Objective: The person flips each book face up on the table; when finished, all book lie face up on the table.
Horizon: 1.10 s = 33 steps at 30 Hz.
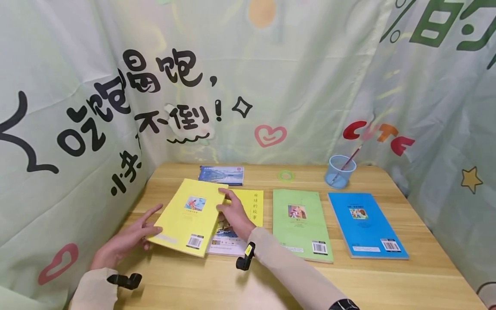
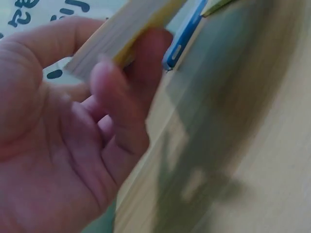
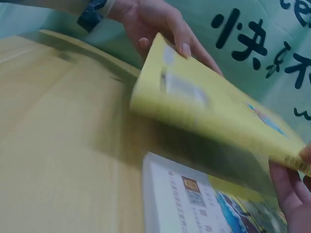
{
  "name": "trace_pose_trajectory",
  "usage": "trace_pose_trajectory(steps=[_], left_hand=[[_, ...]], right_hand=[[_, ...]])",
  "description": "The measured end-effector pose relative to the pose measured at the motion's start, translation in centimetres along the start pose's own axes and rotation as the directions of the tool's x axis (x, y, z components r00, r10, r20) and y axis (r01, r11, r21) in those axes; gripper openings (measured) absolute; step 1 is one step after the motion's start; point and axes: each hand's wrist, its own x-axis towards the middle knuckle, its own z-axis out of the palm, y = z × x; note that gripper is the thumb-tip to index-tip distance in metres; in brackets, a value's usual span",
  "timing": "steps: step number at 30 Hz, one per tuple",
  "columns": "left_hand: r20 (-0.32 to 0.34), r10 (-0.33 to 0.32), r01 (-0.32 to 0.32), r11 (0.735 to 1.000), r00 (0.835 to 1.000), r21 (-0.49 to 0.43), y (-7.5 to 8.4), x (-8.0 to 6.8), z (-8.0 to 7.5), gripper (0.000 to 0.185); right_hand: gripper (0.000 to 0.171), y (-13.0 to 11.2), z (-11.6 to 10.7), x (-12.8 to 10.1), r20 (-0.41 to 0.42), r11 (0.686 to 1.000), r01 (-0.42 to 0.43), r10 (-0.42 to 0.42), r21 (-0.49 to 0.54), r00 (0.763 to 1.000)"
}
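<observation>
A translucent blue plastic cup (image 1: 339,171) at upper right held a pink pen (image 1: 348,164). Both hands, left hand (image 1: 125,239) and right hand (image 1: 234,214), gripped a thin yellow paperback book (image 1: 190,216) above the pale wooden table (image 1: 407,280), with printed green cloth (image 1: 310,77) behind.

yellow book (image 1: 190,217), green book (image 1: 300,224), blue book (image 1: 366,224)

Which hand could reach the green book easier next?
Probably the right hand: it holds the yellow book's right edge, just beside the green book. The left hand holds the far left edge.
</observation>
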Motion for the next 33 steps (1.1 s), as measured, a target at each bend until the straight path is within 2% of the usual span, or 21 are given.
trace_pose_trajectory(steps=[3, 10, 16, 19, 21, 25, 30, 33], left_hand=[[-0.071, 0.01, -0.011, 1.0, 0.997, -0.015, -0.2, 0.1, -0.1, 0.091], [-0.147, 0.065, -0.061, 0.998, 0.987, 0.034, -0.3, 0.5, 0.1, 0.076], [-0.143, 0.073, -0.067, 0.997, 0.987, 0.045, -0.3, 1.1, 0.2, 0.075], [-0.125, 0.089, -0.091, 0.996, 0.988, -0.008, -0.6, 1.3, 0.2, 0.072], [-0.111, 0.119, -0.126, 0.99, 0.987, -0.061, -0.9, 1.3, 0.1, 0.064], [-0.091, 0.185, -0.198, 0.966, 0.979, -0.169, -1.6, 1.4, -0.2, 0.044], [-0.137, 0.213, -0.239, 0.946, 0.967, -0.217, -1.9, 1.6, -0.1, 0.036], [-0.186, 0.207, -0.244, 0.949, 0.96, -0.199, -1.9, 1.8, 0.0, 0.033]], right_hand=[[0.065, 0.0, -0.8, 0.3, -0.001, 0.999, -0.013, 0.013, 0.036, 1.0], [0.029, 0.4, -2.4, 0.9, -0.049, 0.995, 0.068, -0.064, 0.078, 0.997], [0.038, 0.5, -3.2, 1.0, -0.04, 0.995, 0.057, -0.054, 0.082, 0.998], [0.031, 0.3, -3.6, 1.0, -0.076, 0.993, 0.053, -0.045, 0.107, 0.996], [0.024, 0.3, -3.9, 1.1, -0.102, 0.991, 0.057, -0.045, 0.121, 0.994], [0.02, 0.1, -4.7, 1.3, -0.111, 0.99, 0.068, -0.054, 0.125, 0.992], [0.027, 0.1, -5.8, 1.2, -0.06, 0.993, 0.049, -0.043, 0.103, 0.997], [0.028, 0.1, -6.2, 1.0, -0.05, 0.993, 0.035, -0.03, 0.115, 0.998]])
